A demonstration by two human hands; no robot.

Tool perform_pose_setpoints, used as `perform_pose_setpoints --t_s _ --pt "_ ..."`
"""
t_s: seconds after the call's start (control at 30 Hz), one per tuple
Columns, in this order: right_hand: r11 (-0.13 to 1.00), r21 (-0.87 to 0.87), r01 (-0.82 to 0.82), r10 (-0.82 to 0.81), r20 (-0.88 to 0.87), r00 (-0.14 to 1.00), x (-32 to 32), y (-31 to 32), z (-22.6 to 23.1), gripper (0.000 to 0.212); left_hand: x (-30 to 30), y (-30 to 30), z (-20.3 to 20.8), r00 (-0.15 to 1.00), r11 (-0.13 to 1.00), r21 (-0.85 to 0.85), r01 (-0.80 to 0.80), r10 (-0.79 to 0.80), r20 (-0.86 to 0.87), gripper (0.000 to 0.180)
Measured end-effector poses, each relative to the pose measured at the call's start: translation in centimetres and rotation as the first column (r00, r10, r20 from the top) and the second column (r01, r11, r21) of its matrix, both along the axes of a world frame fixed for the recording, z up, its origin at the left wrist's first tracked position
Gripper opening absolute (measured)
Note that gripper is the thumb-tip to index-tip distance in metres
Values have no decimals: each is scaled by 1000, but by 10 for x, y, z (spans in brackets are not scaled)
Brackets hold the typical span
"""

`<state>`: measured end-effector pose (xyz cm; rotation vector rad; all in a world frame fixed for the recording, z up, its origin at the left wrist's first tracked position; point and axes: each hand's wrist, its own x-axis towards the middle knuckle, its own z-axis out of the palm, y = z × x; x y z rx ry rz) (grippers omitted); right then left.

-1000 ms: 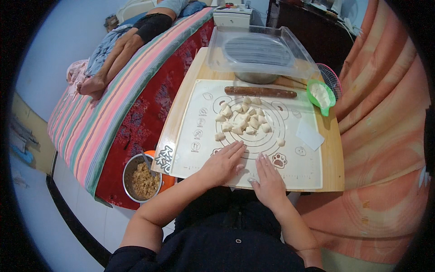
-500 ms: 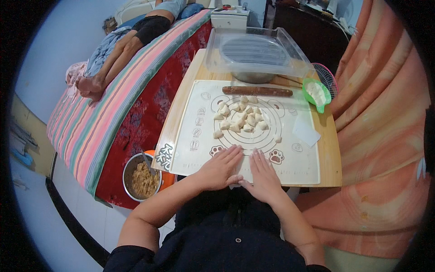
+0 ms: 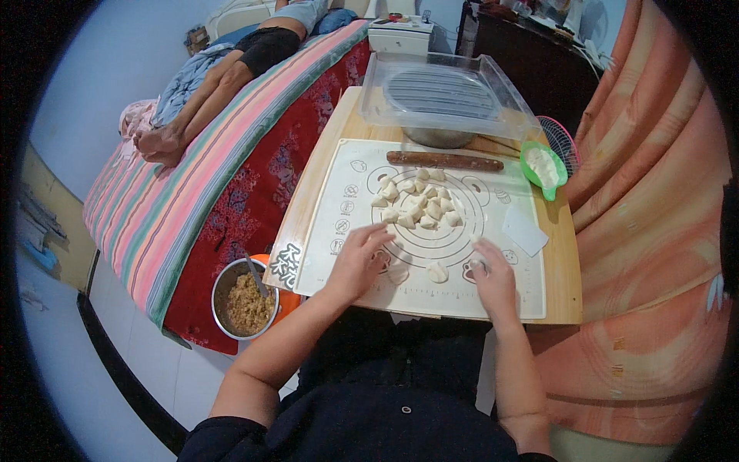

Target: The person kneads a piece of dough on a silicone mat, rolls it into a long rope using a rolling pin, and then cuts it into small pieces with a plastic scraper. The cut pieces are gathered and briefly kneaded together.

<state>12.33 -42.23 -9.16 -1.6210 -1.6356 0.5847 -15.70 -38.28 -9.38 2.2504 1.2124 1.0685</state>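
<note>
On the cream dough mat (image 3: 315,277) lie two flattened dough rounds: one (image 3: 437,272) between my hands, another (image 3: 398,273) beside my left hand. My left hand (image 3: 356,263) hovers with fingers apart, its fingertips by the near left edge of a cluster of small dough pieces (image 3: 419,206). At the right, my right hand (image 3: 496,281) has its thumb and forefinger apart, close to a single pale piece of dough (image 3: 474,239). Whether either hand touches dough is hard to make out. A brown rolling pin (image 3: 445,161) lies across the mat's far part.
A green scoop of flour (image 3: 543,166) and a white card (image 3: 525,232) lie at the right. Behind the pin, a clear plastic bin (image 3: 523,115) rests over a metal bowl (image 3: 439,138). A pot of filling (image 3: 245,304) stands lower left. Someone lies on the striped bed (image 3: 123,208).
My hands were pressed flat side by side at the mat's near edge. They have lifted and moved apart, left and right, uncovering two flattened dough rounds. The view has shifted slightly.
</note>
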Motion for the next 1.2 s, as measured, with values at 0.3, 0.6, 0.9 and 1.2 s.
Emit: perform_pose_setpoints --t_s 0.3,0.6,0.9,1.2 --pt "986 76 -151 113 373 921 -29 18 0 33 20 23 -16 987 995 19 97 -94 -131 29" --pt "998 -7 -64 61 450 891 -38 41 14 23 46 33 4 946 997 48 -61 73 -316 25" --pt "945 266 -192 35 502 864 -31 21 -8 22 26 23 0 965 994 45 101 -87 -249 27" --pt "949 157 -274 212 328 921 -30 33 -7 26 33 35 2 915 982 68 174 -136 -381 31"
